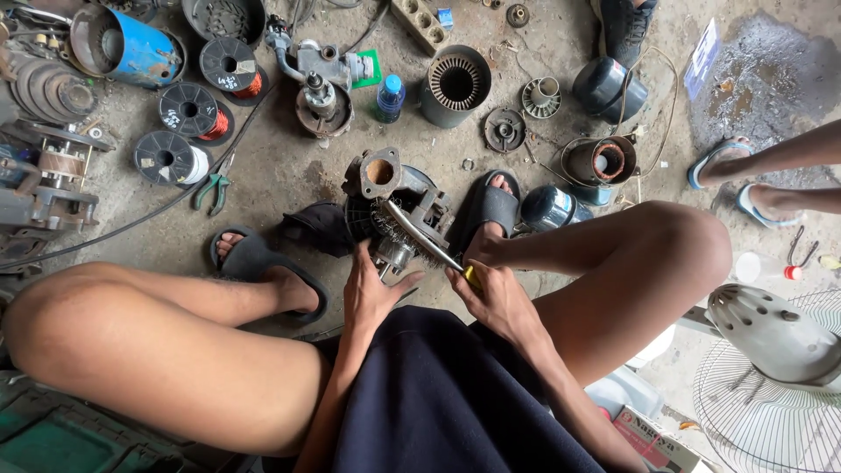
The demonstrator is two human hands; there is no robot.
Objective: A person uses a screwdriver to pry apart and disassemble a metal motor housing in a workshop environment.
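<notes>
A dark, greasy pump motor (pixel 394 206) stands on the concrete floor between my two feet in black slides. My left hand (pixel 370 293) rests against its near side, fingers on the housing. My right hand (pixel 495 296) grips the yellow handle of a screwdriver (pixel 425 238), whose metal shaft slants up and left onto the top of the motor. My bare knees frame the scene on both sides.
Wire spools (pixel 188 111) and green pliers (pixel 213 187) lie at the left. A stator (pixel 455 85), a blue bottle (pixel 390 96) and another pump (pixel 320 83) sit behind. Another person's feet (pixel 745 180) stand at the right, near a fan guard (pixel 771 394).
</notes>
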